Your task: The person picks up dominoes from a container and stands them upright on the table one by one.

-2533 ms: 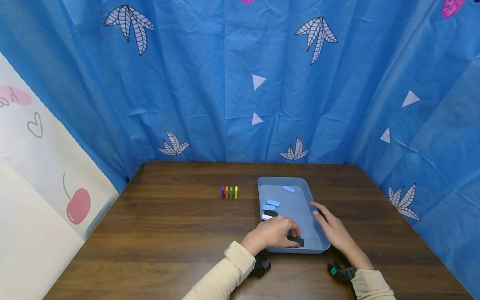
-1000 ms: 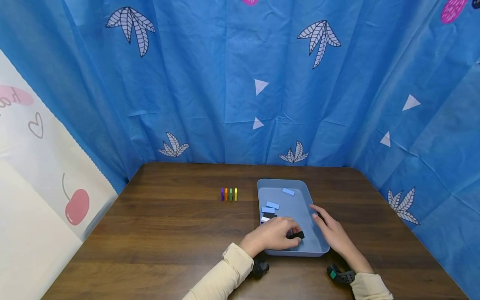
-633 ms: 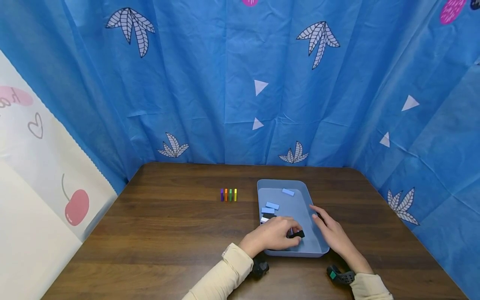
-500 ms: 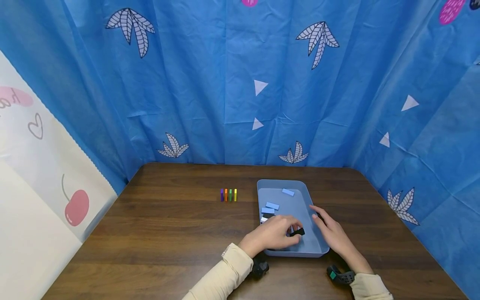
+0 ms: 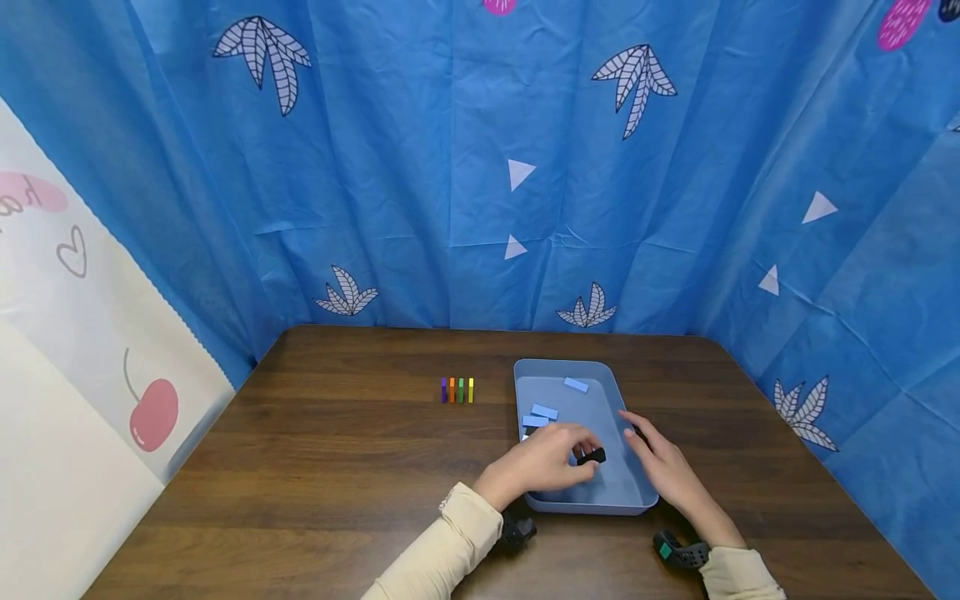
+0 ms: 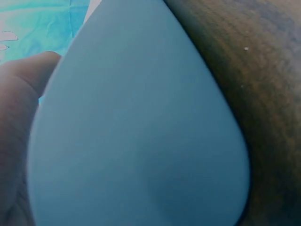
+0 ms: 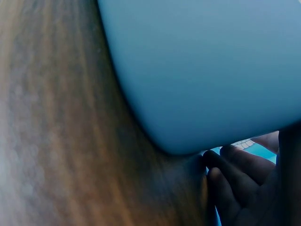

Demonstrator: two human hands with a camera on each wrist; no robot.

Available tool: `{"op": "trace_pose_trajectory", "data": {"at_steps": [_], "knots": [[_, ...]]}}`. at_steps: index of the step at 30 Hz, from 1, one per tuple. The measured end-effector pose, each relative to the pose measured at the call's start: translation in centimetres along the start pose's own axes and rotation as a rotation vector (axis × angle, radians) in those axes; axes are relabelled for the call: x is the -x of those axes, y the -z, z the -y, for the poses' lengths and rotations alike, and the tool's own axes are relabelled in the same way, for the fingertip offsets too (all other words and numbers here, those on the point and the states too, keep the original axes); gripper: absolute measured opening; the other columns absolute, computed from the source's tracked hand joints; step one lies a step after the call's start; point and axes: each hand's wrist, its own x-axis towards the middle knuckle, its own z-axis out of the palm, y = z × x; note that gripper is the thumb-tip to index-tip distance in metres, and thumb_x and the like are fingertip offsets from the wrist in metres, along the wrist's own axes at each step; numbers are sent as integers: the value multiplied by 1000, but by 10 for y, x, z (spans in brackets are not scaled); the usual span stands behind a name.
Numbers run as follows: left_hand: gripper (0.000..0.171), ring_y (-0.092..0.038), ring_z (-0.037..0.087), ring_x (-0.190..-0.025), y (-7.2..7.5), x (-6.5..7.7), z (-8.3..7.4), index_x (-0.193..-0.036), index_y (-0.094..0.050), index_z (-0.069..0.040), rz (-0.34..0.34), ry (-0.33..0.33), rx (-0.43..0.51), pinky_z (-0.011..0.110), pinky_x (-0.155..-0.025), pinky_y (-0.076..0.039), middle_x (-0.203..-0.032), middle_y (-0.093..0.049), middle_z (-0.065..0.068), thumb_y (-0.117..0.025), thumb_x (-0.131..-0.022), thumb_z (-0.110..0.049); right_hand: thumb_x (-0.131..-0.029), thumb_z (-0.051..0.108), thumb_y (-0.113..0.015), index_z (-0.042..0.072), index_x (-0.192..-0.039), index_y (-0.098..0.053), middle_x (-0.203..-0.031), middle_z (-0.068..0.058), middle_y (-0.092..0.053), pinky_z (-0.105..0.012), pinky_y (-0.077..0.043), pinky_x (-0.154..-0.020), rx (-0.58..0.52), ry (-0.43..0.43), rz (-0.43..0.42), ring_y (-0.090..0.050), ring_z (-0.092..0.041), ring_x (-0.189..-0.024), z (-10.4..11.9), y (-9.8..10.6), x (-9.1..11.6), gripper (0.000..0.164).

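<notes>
In the head view a blue-grey tray [image 5: 600,496] stands on the wooden table. My left hand [image 5: 543,460] reaches over its left side and pinches a black domino block [image 5: 592,457] between thumb and fingers, above the tray floor. My right hand [image 5: 667,467] rests at the tray's right rim with its fingers extended. Light blue blocks [image 5: 545,412] lie in the tray; a white one and another dark one are mostly hidden behind my left hand. Both wrist views are filled mainly by the tray's outer wall [image 6: 141,117], and the held block shows in neither.
Left of the tray, several coloured blocks [image 5: 452,390] stand upright in a row: purple, orange, green and yellow. A blue curtain [image 5: 420,167] hangs behind the wooden table [image 5: 300,467]. Black wrist devices [image 5: 678,550] sit below both hands.
My left hand has picked the black block up from the tray floor and raised it slightly, moving a little away from the near edge. The right hand stays at the rim.
</notes>
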Motion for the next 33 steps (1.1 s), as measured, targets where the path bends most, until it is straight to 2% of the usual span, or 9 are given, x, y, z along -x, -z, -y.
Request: {"op": "trace_pose_trajectory", "data": {"at_steps": [9,24,29,33], "knots": [[23,-64,-3,-91,7,0,1,-117,-72,-11,-2,24,52,9,-81,-50,-107,-74,-5,-71,-96,-22,-113,39,-35,8,-157,-38,-159,-28,-39,-70,-39,-108,-6,-8,11,-42,-51,-141,1,0,-1,53],[23,-67,-1,-91,17,-1,-4,-116,-72,-9,-17,-20,67,11,-84,-52,-105,-75,-2,-72,-95,-18,-113,39,-35,8,-158,-36,-160,-29,-37,-70,-38,-109,-22,-12,19,-41,-52,-142,1,-1,1,54],[24,-68,1,-94,25,0,-7,-118,-71,-9,-5,-22,85,17,-87,-56,-107,-74,-2,-70,-96,-18,-113,37,-36,8,-158,-37,-159,-28,-39,-70,-38,-108,-28,-3,10,-42,-51,-141,0,-1,0,53],[24,-68,2,-94,32,1,-7,-118,-71,-8,4,-17,100,17,-87,-55,-107,-74,-2,-70,-96,-18,-113,38,-36,8,-157,-37,-158,-28,-40,-70,-39,-107,-23,-1,6,-43,-51,-140,0,0,0,53]]}}
